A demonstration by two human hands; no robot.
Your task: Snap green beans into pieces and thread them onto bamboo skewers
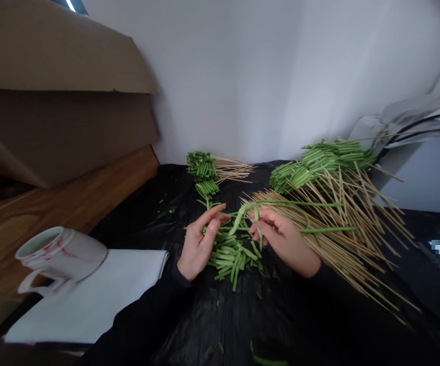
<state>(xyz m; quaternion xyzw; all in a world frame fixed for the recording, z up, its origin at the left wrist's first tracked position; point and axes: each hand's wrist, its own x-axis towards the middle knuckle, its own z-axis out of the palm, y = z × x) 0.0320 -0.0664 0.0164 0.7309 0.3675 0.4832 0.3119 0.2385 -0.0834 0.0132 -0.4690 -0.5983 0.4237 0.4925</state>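
Note:
Over a pile of cut green bean pieces (235, 256), my left hand (200, 241) has its thumb and fingers apart, with nothing visible gripped between them. My right hand (283, 236) has its fingertips closed on a long green bean (257, 218), a strand of which hangs down at the fingers. Another curved length of long bean (238, 218) arches between the two hands. Behind and under the right hand lie many loose bamboo skewers (342, 256). Exactly how the bean strands join is hidden by the fingers.
Skewered bean bundles lie at the back right (322, 162) and back centre (204, 170). Black plastic sheeting (136, 213) covers the surface. At left are a white mug (70, 254) on its side, white folded paper (120, 284) and a cardboard box (67, 127).

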